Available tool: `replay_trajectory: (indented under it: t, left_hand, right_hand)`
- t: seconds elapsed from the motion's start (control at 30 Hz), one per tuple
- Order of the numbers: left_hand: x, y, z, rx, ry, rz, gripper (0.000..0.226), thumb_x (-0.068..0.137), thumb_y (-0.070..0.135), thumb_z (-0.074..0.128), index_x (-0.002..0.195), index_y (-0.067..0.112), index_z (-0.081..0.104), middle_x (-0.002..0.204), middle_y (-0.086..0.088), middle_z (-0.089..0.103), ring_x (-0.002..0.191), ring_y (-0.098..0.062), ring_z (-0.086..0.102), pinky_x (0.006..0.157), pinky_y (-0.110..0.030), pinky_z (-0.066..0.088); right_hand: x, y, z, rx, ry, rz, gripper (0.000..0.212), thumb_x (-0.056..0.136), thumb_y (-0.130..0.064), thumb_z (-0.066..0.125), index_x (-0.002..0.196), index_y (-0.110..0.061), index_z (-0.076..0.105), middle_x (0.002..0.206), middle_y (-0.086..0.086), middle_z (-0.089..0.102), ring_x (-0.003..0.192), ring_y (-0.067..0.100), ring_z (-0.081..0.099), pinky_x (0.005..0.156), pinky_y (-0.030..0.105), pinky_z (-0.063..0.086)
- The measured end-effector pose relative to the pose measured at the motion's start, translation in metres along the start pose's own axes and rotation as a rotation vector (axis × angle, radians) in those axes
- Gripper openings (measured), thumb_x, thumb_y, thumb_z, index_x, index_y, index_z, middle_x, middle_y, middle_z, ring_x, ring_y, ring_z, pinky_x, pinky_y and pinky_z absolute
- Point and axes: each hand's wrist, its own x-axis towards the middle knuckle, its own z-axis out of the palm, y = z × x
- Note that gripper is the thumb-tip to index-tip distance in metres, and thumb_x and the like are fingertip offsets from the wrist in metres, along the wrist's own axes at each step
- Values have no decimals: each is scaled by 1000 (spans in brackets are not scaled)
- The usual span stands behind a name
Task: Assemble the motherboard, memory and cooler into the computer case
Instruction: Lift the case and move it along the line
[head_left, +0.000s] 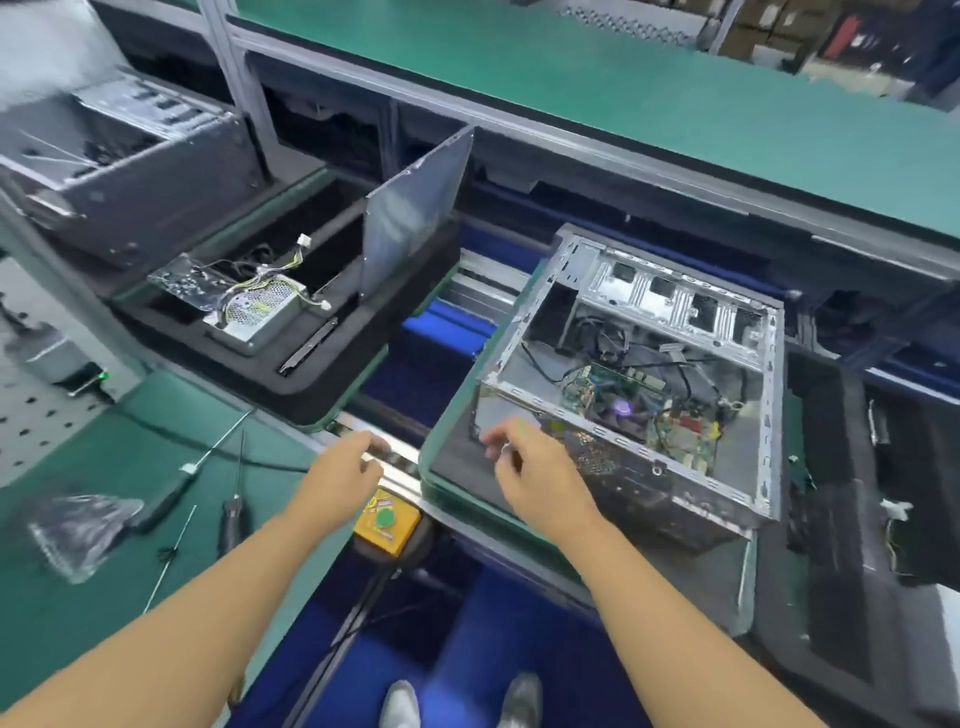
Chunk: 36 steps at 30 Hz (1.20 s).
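Steel computer case (631, 457) open-topped, motherboard (644, 410) inside — hands (340, 480) (540, 478) loosely curled, empty.

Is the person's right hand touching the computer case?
Cannot tell. In the head view the right hand overlaps the near corner of the case, but motion blur hides whether the fingers rest on the metal.

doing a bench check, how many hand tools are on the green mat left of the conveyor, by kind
Black-handled screwdrivers: 2, one lying at an angle and one pointing away, on the mat.
Thin rod-like tool: 1; its kind is too blurred to tell.
Total: 3.
Neither the left hand nor the right hand holds a tool.
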Motion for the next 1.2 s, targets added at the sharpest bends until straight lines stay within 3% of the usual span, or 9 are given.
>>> replay_trajectory:
  t: [0.07, 0.17, 0.27, 0.33, 0.53, 0.83, 1.0, 1.13, 1.2]
  left_hand:
    - [-12, -34, 9, 119, -157, -77, 25, 94, 17, 51, 114, 31, 57, 120, -2, 60, 89, -12, 59, 79, -31, 46]
    - [-23, -70, 34, 463, -371, 10, 47, 95, 32, 49, 142, 35, 45, 146, 2, 40, 129, -20, 46, 104, -36, 41]
    - [-21, -78, 49, 631, -402, 111, 54, 91, 35, 47, 144, 39, 39, 147, 2, 41, 134, -22, 41, 109, -34, 36]
    - [-16, -77, 54, 690, -412, 124, 53, 90, 35, 45, 143, 39, 39, 144, 3, 46, 131, -24, 44, 108, -37, 38]
    - [-6, -79, 55, 756, -445, 164, 50, 94, 25, 39, 142, 38, 41, 141, 7, 49, 127, -24, 49, 101, -37, 43]
    - [10, -66, 52, 979, -572, 242, 48, 92, 17, 37, 135, 35, 46, 127, -4, 58, 115, -28, 56, 90, -38, 44]
    - [20, -57, 58, 1013, -650, 181, 51, 89, 12, 39, 133, 35, 49, 135, -7, 48, 122, -30, 50, 98, -41, 43]
    - [25, -56, 56, 1044, -668, 159, 68, 88, 3, 41, 143, 43, 39, 149, -7, 32, 134, -32, 36, 105, -45, 37]
    - [26, -51, 52, 1065, -654, 153, 66, 91, 4, 40, 140, 47, 42, 145, -5, 36, 134, -30, 35, 107, -44, 32]
  right_hand:
    - [-4, -1, 32, 37, -196, 136, 25, 96, -12, 49, 111, -28, 60, 97, -9, 67, 81, 12, 59, 81, 34, 53]
    - [-16, 10, 72, 17, -499, 474, 35, 98, -22, 53, 133, -24, 50, 121, -2, 62, 91, 18, 55, 87, 32, 49]
    - [-31, 21, 95, 36, -606, 652, 56, 98, -23, 55, 150, -18, 36, 137, 3, 52, 112, 19, 52, 91, 26, 39]
    - [-38, 25, 102, 36, -610, 694, 58, 98, -22, 55, 152, -18, 35, 145, 5, 50, 123, 21, 51, 94, 24, 38]
    - [-52, 34, 110, 71, -531, 805, 51, 96, -20, 52, 146, -17, 42, 112, -2, 53, 96, 20, 49, 95, 35, 46]
    - [-69, 38, 108, 105, -532, 861, 47, 94, -23, 50, 141, -22, 42, 111, -6, 59, 96, 18, 55, 95, 36, 49]
    - [-79, 45, 100, 156, -499, 917, 46, 93, -19, 48, 138, -18, 43, 95, -6, 57, 77, 16, 52, 72, 29, 42]
    - [-83, 49, 97, 209, -453, 969, 39, 92, -17, 48, 130, -22, 44, 92, -4, 57, 78, 20, 52, 66, 28, 43]
    - [-84, 48, 95, 231, -450, 986, 39, 92, -15, 48, 130, -22, 44, 93, -1, 58, 77, 22, 52, 63, 29, 42]
